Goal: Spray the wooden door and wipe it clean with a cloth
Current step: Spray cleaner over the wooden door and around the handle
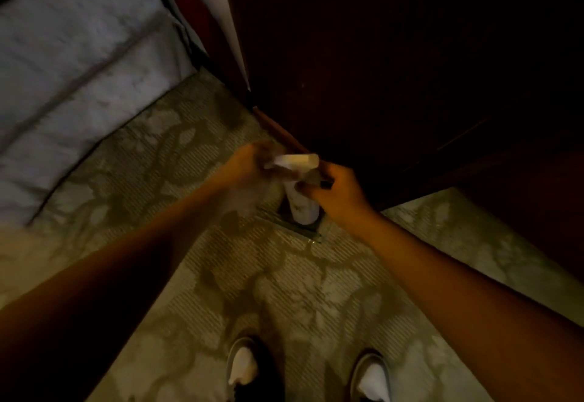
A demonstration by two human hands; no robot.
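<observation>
The white spray bottle (302,209) sits at the centre of the frame, upright with its pale sprayer head (297,160) lying crosswise on top, nozzle end toward the right. The right hand (335,193) grips it just under the head, fingers curled round the neck from the right side and the thumb across the front. The left hand (247,161) is at the rear end of the sprayer head, smeared by motion blur; its fingers look bent toward the head, but I cannot tell whether they grip it or only touch it. A faint pale smear (241,202) hangs below the left wrist, too blurred to name

The bottle's body is plain white with some small marks near the shoulder that cannot be read. Its base shows over a dark rectangular floor plate (297,228) with a metal edge, set in the carpet; whether the bottle stands on it or is held above it is unclear

The wooden door (379,54) fills the upper right of the frame, very dark, with its reddish-brown lower edge (284,136) running just behind the hands. A patterned beige carpet (284,291) covers the floor. A bed with white linen (79,54) takes the upper left. Two shoes with white toes, left shoe (243,367) and right shoe (373,379), show at the bottom edge
</observation>
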